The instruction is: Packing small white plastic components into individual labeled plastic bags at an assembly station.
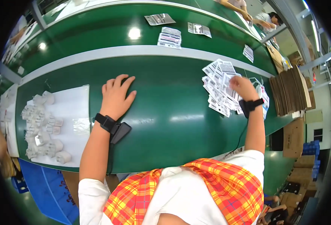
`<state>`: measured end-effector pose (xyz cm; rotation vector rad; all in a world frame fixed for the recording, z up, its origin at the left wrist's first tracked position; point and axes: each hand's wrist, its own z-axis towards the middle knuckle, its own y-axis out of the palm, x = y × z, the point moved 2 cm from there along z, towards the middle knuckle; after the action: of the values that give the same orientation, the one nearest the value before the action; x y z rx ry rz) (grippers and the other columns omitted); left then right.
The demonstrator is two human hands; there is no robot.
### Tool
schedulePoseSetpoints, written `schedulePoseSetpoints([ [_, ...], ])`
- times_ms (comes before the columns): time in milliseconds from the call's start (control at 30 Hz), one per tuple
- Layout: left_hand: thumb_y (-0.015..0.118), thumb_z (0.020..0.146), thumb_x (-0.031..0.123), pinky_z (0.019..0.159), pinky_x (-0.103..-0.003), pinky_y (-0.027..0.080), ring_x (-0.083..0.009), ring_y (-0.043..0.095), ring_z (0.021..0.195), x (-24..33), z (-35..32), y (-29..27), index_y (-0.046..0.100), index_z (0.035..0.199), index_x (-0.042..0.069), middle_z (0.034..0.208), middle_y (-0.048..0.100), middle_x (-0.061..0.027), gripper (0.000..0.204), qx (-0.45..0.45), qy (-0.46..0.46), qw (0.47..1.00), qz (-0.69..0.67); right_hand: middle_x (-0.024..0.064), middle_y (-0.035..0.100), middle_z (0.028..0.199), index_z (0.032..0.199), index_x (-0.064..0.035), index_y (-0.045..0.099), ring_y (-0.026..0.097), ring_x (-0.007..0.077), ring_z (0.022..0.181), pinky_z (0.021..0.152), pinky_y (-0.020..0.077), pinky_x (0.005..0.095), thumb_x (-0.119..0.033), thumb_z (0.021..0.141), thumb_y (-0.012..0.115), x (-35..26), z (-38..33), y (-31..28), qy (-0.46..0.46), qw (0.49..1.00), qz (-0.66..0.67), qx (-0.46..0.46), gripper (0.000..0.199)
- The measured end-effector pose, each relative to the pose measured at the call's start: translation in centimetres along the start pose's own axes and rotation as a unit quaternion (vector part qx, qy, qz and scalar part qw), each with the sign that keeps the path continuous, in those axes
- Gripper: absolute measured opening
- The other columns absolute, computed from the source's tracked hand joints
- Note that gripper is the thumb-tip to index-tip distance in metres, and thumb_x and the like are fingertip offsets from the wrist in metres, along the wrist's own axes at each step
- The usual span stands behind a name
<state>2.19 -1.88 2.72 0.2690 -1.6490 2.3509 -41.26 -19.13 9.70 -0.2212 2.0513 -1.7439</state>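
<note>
My left hand [116,96] lies on the green table [154,112] with its fingers spread, holding nothing. To the right, my right hand [244,88] is over a loose heap of flat white printed packets [216,88]. Its fingers are bent together at a packet on top of the heap; the fingertips are slightly blurred. Black bands with small devices are strapped round both wrists. At the left, several white plug adapters [41,138] are piled on a white sheet [77,108], well apart from my left hand.
Beyond a pale raised rail [135,51] is a green belt [109,37] carrying several silver and white packets [169,37]. Stacked brown cardboard [289,92] stands at the right end. A blue bin [47,191] is below at left. Other people work at the far right.
</note>
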Motion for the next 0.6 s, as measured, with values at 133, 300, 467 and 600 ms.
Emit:
schedulePoseSetpoints([
  [133,0.063,0.086,0.029,0.101,-0.046,0.034,-0.0302,0.045,0.118,0.1,0.5,0.3,0.057,0.129,0.016,0.131,0.052,-0.0051,0.045,-0.001,0.004,1.000,0.009,0.0133,0.065,0.083,0.095,-0.0007,0.064,0.062,0.0250,0.076,0.070,0.0492,0.0343,-0.012,0.077,0.070,1.4,-4.7,3.6,-0.037,0.984,0.079,0.154,0.022],
  [300,0.061,0.088,0.026,0.105,-0.046,0.032,-0.0318,0.042,0.123,0.2,-0.4,0.4,0.056,0.130,0.016,0.137,0.048,-0.0068,0.044,-0.020,0.004,1.000,-0.011,0.0161,0.064,0.077,0.084,0.0001,0.064,0.062,0.0317,0.072,0.067,0.0493,0.0388,-0.015,0.078,0.068,-0.8,-4.0,4.1,-0.028,0.993,0.068,0.094,0.016],
  [467,0.061,0.088,0.025,0.104,-0.047,0.033,-0.0317,0.045,0.120,0.4,-0.8,-0.1,0.060,0.126,0.015,0.133,0.052,-0.0069,0.039,-0.005,-0.004,1.000,-0.018,0.0125,0.063,0.071,0.084,0.0002,0.063,0.061,0.0234,0.064,0.061,0.0465,0.0329,-0.012,0.081,0.062,-12.0,-1.3,2.6,-0.080,0.969,0.167,0.163,0.013],
  [600,0.058,0.090,0.021,0.104,-0.050,0.033,-0.0339,0.051,0.115,0.5,0.0,-1.1,0.060,0.124,0.011,0.126,0.058,-0.0095,0.035,0.091,-0.018,0.985,-0.144,0.0104,0.063,0.074,0.090,-0.0009,0.063,0.064,0.0167,0.071,0.065,0.0493,0.0303,-0.012,0.082,0.059,-22.4,2.4,7.2,-0.095,0.943,0.316,-0.044,0.015],
])
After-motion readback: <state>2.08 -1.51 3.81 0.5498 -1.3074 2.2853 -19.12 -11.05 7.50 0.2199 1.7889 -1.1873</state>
